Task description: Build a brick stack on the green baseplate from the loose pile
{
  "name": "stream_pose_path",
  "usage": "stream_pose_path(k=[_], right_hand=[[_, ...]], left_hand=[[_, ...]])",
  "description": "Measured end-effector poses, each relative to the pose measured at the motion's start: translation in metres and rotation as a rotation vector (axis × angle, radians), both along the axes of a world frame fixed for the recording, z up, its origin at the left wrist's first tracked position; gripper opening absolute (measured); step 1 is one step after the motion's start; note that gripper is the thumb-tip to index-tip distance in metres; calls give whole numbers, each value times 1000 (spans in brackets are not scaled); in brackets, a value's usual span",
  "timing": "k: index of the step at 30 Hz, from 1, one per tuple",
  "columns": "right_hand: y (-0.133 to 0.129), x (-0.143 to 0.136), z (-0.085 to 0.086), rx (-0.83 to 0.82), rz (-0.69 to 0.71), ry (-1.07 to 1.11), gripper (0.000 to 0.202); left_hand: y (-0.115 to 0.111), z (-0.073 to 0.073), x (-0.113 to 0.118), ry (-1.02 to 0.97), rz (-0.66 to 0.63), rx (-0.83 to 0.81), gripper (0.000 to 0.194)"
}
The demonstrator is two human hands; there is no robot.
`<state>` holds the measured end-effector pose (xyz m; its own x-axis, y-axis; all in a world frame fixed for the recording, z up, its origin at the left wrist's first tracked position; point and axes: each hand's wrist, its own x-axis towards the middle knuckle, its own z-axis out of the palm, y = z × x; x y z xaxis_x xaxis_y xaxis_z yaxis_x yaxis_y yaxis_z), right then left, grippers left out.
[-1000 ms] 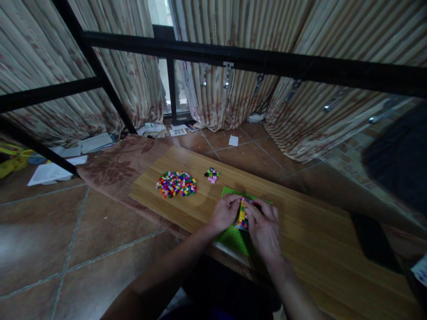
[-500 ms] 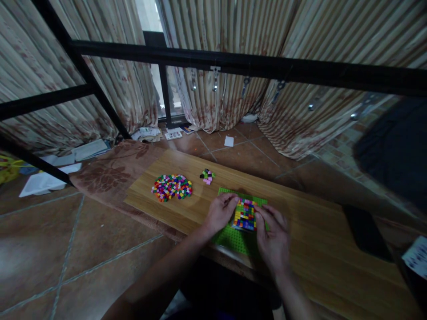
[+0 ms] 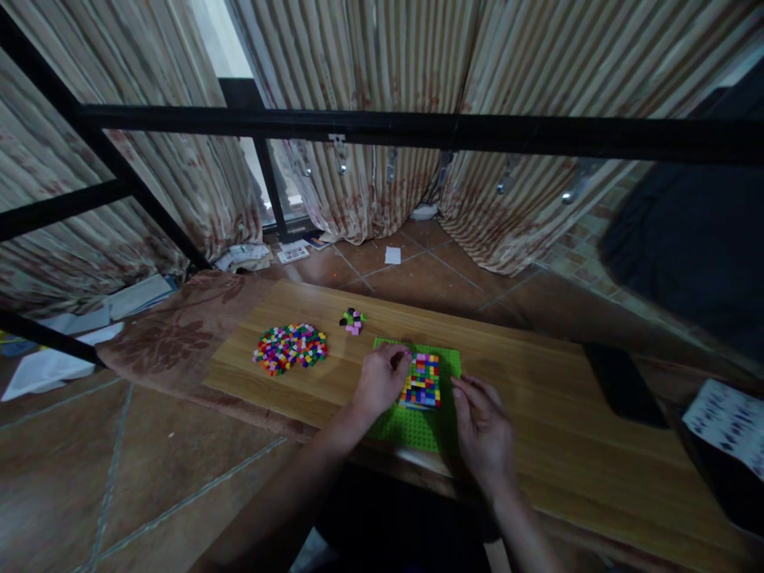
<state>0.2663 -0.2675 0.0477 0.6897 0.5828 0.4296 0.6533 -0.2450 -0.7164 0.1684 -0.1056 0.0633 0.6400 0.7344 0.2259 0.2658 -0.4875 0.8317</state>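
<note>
A square block of multicoloured toy building bricks point(image 3: 422, 382) stands on a green studded baseplate point(image 3: 411, 434). My left hand point(image 3: 380, 382) is at the block's upper left corner, thumb and forefinger pinched together. Whatever may be between those fingertips is too small to make out. Off the block's right side, above the baseplate's right edge, my right hand point(image 3: 486, 426) is closed in a pinch, apart from the bricks. Its fingertips also hide what they may hold.
A pile of loose coloured bricks point(image 3: 290, 348) lies left on the wooden board point(image 3: 537, 398), with a smaller brick cluster point(image 3: 353, 321) behind. At right lie a black flat object point(image 3: 625, 383) and a printed sheet point(image 3: 728, 422). A black metal bar point(image 3: 387, 126) crosses ahead.
My right hand has drawn away from the block's right side. My left hand stays at the upper left corner. The whole view has shifted with my head.
</note>
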Motion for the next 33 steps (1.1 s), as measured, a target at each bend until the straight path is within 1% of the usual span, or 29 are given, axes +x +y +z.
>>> stream_pose_path(k=[7, 10, 16, 21, 27, 33], right_hand=[[-2, 0, -3, 18, 15, 22, 31], [-4, -1, -4, 20, 11, 42, 31], [-6, -1, -10, 13, 16, 68, 31], [-7, -4, -14, 5, 21, 85, 31], [-9, -7, -15, 10, 27, 105, 30], [-13, -5, -15, 21, 30, 129, 32]], left_hand=[[-2, 5, 1, 30, 17, 72, 18], [-2, 4, 2, 25, 28, 54, 17], [0, 0, 4, -35, 75, -132, 14], [6, -3, 8, -74, 60, -326, 13], [10, -7, 11, -137, 41, -429, 11], [10, -11, 11, -198, 58, -584, 11]])
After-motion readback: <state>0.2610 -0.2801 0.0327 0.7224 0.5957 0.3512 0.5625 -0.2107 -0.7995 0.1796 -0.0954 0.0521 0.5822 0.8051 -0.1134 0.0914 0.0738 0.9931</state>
